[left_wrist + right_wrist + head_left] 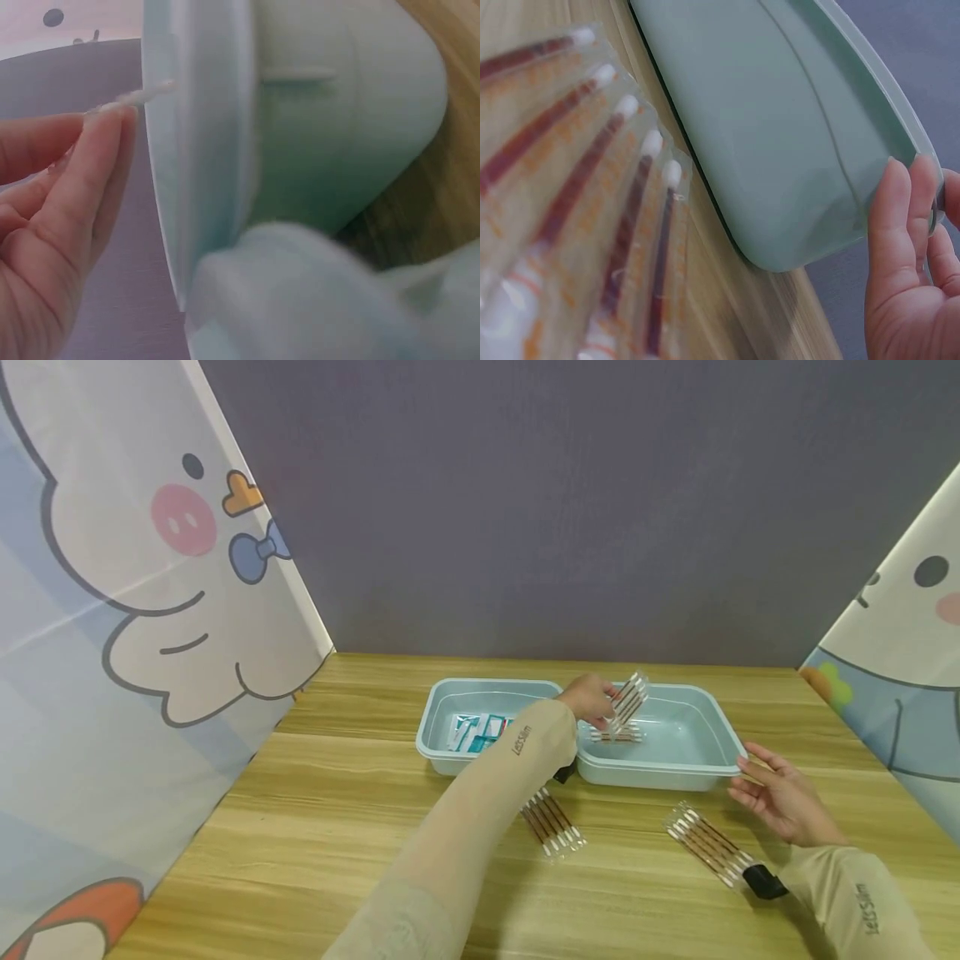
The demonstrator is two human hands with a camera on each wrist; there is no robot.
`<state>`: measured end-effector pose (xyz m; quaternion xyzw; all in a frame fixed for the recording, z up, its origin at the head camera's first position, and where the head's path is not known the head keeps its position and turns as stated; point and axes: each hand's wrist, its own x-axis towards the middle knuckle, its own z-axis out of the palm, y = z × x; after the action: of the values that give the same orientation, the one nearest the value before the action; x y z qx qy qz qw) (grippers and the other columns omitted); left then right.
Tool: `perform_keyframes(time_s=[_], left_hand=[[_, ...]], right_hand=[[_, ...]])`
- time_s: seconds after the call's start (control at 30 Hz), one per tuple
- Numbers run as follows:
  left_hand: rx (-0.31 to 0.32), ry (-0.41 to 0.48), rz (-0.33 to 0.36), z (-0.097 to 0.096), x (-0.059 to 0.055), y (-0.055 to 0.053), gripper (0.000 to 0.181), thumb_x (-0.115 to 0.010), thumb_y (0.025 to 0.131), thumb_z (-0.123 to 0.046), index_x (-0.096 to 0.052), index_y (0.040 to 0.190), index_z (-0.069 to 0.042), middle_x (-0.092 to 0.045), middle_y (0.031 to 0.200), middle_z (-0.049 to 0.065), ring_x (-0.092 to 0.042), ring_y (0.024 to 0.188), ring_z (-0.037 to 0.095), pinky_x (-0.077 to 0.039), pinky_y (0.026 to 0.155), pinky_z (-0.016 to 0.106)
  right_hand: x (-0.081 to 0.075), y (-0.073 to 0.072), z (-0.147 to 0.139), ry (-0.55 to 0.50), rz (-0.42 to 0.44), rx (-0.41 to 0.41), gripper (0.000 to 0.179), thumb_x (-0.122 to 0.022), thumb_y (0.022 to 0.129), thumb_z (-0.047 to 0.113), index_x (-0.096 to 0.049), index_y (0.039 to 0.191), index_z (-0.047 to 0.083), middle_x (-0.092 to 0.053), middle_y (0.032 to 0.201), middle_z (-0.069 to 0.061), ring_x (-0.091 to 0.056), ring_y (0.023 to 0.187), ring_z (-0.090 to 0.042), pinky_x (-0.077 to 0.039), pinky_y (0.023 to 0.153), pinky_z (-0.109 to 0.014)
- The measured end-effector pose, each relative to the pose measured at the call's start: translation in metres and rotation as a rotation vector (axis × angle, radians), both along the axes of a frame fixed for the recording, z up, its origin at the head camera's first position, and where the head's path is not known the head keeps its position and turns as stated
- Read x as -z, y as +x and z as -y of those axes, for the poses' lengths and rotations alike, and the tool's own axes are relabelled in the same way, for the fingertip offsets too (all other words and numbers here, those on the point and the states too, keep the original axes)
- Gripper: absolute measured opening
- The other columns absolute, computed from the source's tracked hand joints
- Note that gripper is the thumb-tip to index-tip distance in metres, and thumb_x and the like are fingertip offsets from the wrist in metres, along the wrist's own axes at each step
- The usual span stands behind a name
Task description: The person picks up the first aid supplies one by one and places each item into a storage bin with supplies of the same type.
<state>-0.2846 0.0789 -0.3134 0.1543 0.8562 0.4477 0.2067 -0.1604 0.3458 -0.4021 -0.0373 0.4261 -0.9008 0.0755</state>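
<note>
My left hand (588,700) pinches a clear packet of brown-stemmed cotton swabs (630,702) above the left part of the right-hand pale blue plastic bin (660,778). In the left wrist view, the thumb and fingertips (112,124) meet on the packet's edge beside the bin rim. Another swab packet (617,735) lies inside that bin. My right hand (783,802) holds the bin's front right corner, its fingers (891,202) against the outer wall by the rim. On the table just left of this hand is a further swab packet (708,843).
A second pale blue bin (457,765) stands at the left, with white and teal packets (480,732) inside. One more swab packet (552,822) lies in front of the bins, partly behind the left sleeve. A grey panel (562,510) rises behind the wooden table (315,827).
</note>
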Motion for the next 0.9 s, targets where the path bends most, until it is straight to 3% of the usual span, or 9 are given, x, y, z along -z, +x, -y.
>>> perform_keyframes(time_s=[0.3,0.37,0.5,0.57,0.63,0.73,0.9], left_hand=[[-0.018,0.003,-0.015,-0.005,0.002,0.005,0.035,-0.063,0.087,0.008,-0.065,0.121,-0.001,-0.067,0.102,0.011,-0.056,0.055,0.014,-0.055,0.053,0.021],[-0.01,-0.02,-0.019,-0.004,0.003,0.004,0.038,-0.063,0.087,0.006,-0.062,0.125,-0.002,-0.065,0.09,0.009,-0.051,0.05,0.012,-0.056,0.055,0.022],[-0.018,-0.041,-0.018,0.001,0.003,0.002,0.041,-0.066,0.087,0.002,-0.061,0.127,-0.004,-0.048,0.067,0.003,-0.039,0.044,0.009,-0.056,0.054,0.025],[-0.024,-0.024,-0.006,0.004,0.003,0.003,0.04,-0.068,0.086,0.0,-0.062,0.126,-0.004,-0.05,0.072,0.005,-0.045,0.05,0.012,-0.056,0.054,0.026],[-0.021,-0.004,-0.006,0.007,0.002,0.005,0.039,-0.07,0.085,-0.002,-0.063,0.123,-0.005,-0.058,0.088,0.006,-0.056,0.063,0.019,-0.056,0.054,0.028],[0.042,-0.003,-0.012,0.013,0.001,0.008,0.035,-0.071,0.086,-0.007,-0.064,0.121,-0.007,-0.06,0.111,0.008,-0.063,0.084,0.03,-0.057,0.056,0.031],[0.266,-0.073,-0.056,0.024,0.002,0.011,0.034,-0.067,0.091,-0.015,-0.062,0.125,-0.012,-0.064,0.097,0.001,-0.064,0.088,0.028,-0.056,0.056,0.029]], right_hand=[[0.0,0.001,0.0,-0.023,-0.011,-0.022,0.03,-0.041,0.1,-0.004,-0.065,0.109,0.012,-0.059,0.093,-0.01,-0.067,0.075,-0.02,-0.059,0.071,-0.03],[0.0,0.001,0.0,-0.026,-0.011,-0.015,0.031,-0.04,0.1,-0.005,-0.065,0.108,0.012,-0.06,0.093,-0.01,-0.067,0.075,-0.02,-0.059,0.071,-0.03],[0.0,0.001,0.001,-0.027,-0.012,0.009,0.03,-0.04,0.099,-0.006,-0.064,0.108,0.011,-0.059,0.093,-0.01,-0.068,0.073,-0.02,-0.059,0.07,-0.031],[-0.001,0.001,0.001,-0.023,-0.006,0.014,0.03,-0.041,0.099,-0.006,-0.064,0.107,0.012,-0.059,0.093,-0.01,-0.068,0.073,-0.02,-0.059,0.069,-0.031],[-0.001,0.002,0.001,-0.021,0.001,0.012,0.031,-0.041,0.099,-0.005,-0.065,0.108,0.012,-0.059,0.092,-0.01,-0.068,0.073,-0.02,-0.059,0.069,-0.031],[-0.002,0.003,0.0,-0.017,0.008,0.003,0.031,-0.041,0.1,-0.004,-0.065,0.108,0.012,-0.059,0.093,-0.01,-0.068,0.074,-0.02,-0.059,0.07,-0.031],[-0.003,0.002,0.0,-0.014,0.004,-0.009,0.029,-0.043,0.099,-0.004,-0.065,0.108,0.012,-0.059,0.094,-0.01,-0.067,0.075,-0.02,-0.059,0.071,-0.031]])
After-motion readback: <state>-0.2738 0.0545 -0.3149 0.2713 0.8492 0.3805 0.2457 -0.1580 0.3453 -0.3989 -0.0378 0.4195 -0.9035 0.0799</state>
